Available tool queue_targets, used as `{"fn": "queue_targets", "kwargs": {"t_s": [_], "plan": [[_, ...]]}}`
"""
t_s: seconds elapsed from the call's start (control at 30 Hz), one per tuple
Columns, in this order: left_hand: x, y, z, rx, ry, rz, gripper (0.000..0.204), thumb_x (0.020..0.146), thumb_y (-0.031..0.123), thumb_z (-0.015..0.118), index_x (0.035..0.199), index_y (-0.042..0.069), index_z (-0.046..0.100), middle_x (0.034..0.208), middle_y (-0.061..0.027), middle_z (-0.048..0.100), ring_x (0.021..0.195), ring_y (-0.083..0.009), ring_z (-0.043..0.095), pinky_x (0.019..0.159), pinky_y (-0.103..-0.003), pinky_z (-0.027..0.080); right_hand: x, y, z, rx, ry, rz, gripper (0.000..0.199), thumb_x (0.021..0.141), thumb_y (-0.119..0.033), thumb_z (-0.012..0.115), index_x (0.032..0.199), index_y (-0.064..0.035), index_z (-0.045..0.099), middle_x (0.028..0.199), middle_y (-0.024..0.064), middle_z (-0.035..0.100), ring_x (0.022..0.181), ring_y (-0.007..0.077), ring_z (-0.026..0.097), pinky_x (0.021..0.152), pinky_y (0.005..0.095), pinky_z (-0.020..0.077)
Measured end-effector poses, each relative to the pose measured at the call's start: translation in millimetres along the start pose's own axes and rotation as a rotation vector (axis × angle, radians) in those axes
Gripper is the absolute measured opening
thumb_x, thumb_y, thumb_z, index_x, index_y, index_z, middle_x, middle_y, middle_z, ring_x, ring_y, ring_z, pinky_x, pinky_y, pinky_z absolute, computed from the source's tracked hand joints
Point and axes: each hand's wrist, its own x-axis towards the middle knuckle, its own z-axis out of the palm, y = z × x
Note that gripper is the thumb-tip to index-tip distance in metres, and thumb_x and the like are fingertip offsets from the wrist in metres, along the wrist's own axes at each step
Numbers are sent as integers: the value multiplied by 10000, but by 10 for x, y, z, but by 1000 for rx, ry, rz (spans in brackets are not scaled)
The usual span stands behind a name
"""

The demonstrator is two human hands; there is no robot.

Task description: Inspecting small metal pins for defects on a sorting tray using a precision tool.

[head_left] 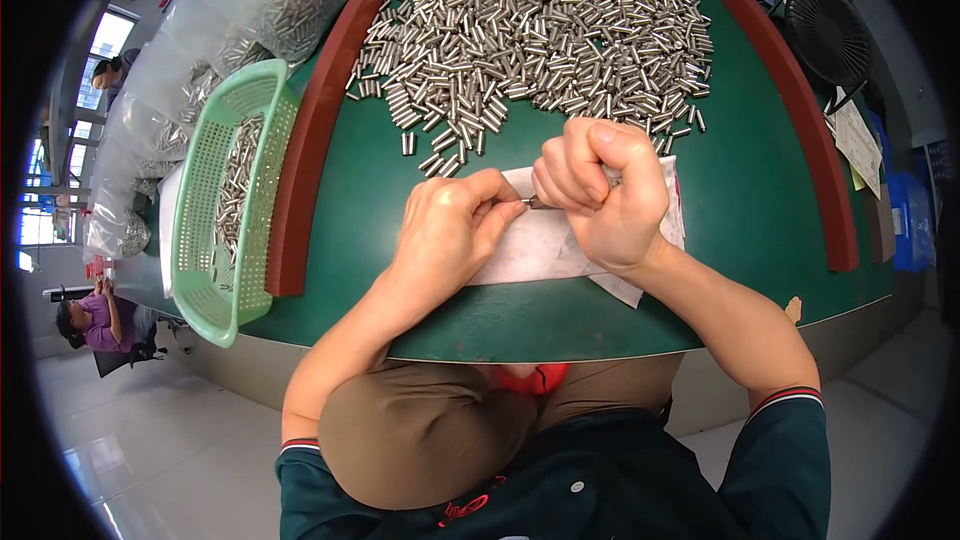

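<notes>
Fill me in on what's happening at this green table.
A person sits at the green table, both hands raised over a white sheet of paper. The left hand and the right hand pinch a small metal pin between them. A large heap of similar metal pins lies behind, inside a red-brown rim. A green plastic basket with more pins sits at the left edge.

The person wears a dark teal short-sleeved shirt; each sleeve ends in a cuff trimmed with thin red and white stripes. A small pale button sits on the front, and red stitching (some embroidered mark, too small to make out) shows low on the chest. Both forearms are bare, and both hands go without gloves, rings or a watch.
</notes>
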Motion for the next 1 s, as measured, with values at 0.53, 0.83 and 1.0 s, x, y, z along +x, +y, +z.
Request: {"fn": "queue_targets", "kwargs": {"t_s": [0.53, 0.83, 1.0], "plan": [[34, -18, -6, -61, -5, 23, 73, 707, 35, 652, 717, -21, 608, 489, -52, 499, 423, -75, 382, 412, -239, 334, 35, -29, -27, 13, -5, 52, 370, 838, -242, 325, 495, -114, 274, 427, -23, 247, 396, 79, 167, 411, 246, 174], [13, -53, 21, -74, 13, 33, 70, 699, 28, 652, 713, -22, 605, 485, -52, 486, 417, -85, 368, 409, -247, 327, 34, -5, -21, 24, -9, 39, 361, 836, -234, 324, 498, -116, 274, 427, -25, 240, 396, 77, 167, 409, 244, 174], [37, 5, -14, -31, -24, -7, 78, 687, 55, 648, 690, -2, 595, 487, -81, 494, 431, -175, 431, 433, -292, 361, 41, 8, -11, 11, -19, 33, 370, 832, -231, 341, 489, -111, 272, 426, -26, 244, 395, 74, 175, 403, 241, 173]]}}
